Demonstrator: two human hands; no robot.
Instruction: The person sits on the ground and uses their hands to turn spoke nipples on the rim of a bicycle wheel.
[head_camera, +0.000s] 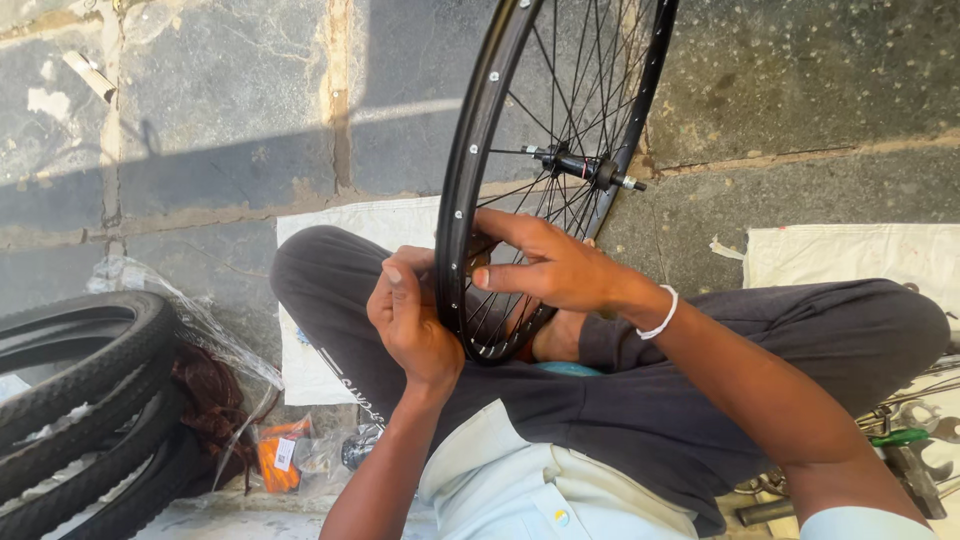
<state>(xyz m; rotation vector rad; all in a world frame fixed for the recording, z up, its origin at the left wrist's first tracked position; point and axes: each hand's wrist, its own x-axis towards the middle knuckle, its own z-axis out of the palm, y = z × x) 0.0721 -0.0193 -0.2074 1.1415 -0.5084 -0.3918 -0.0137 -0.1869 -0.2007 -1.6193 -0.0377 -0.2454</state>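
A black bicycle wheel rim (478, 130) with thin spokes and a black hub (580, 166) stands upright between my crossed legs. My left hand (410, 320) is curled against the outer left side of the rim near its bottom. My right hand (550, 265) reaches through the spokes from the right, fingers pressed on the inner face of the rim. A white band sits on my right wrist (660, 315). I sit on the ground in dark trousers (800, 330) and a pale shirt.
Black tyres (80, 400) lie stacked at the lower left beside clear plastic wrap and an orange packet (278, 455). White sacks (860, 255) cover the stone floor (220, 120). Metal tools and a green-handled one (900, 438) lie at the lower right.
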